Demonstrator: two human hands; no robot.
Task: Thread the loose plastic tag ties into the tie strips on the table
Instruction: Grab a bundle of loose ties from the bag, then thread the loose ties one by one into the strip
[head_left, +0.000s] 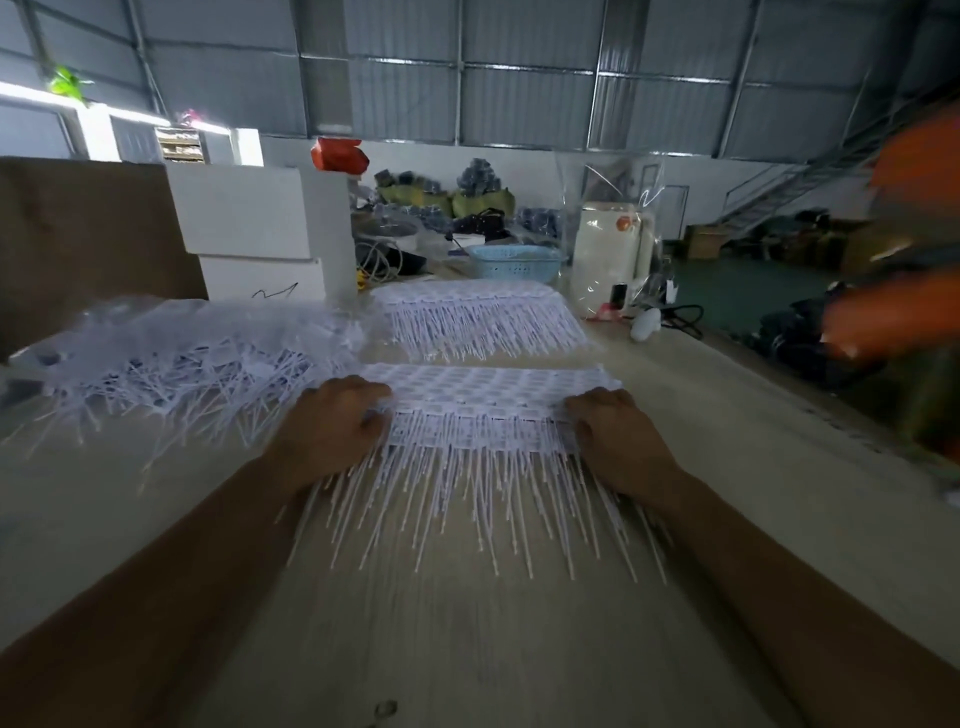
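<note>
We hold the near tie strip (483, 395) flat on the table (467, 649), left hand (332, 421) and right hand (618, 431) curled over its ends. The loose ties (171, 358) lie heaped far left. Our advice: keep one hand pinning the strip, feed ties singly.

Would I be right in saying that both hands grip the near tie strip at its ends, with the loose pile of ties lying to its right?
Not quite. The head view shows the left hand and the right hand gripping the near tie strip at its ends, but the loose pile of ties lies to its left, not its right.
</note>
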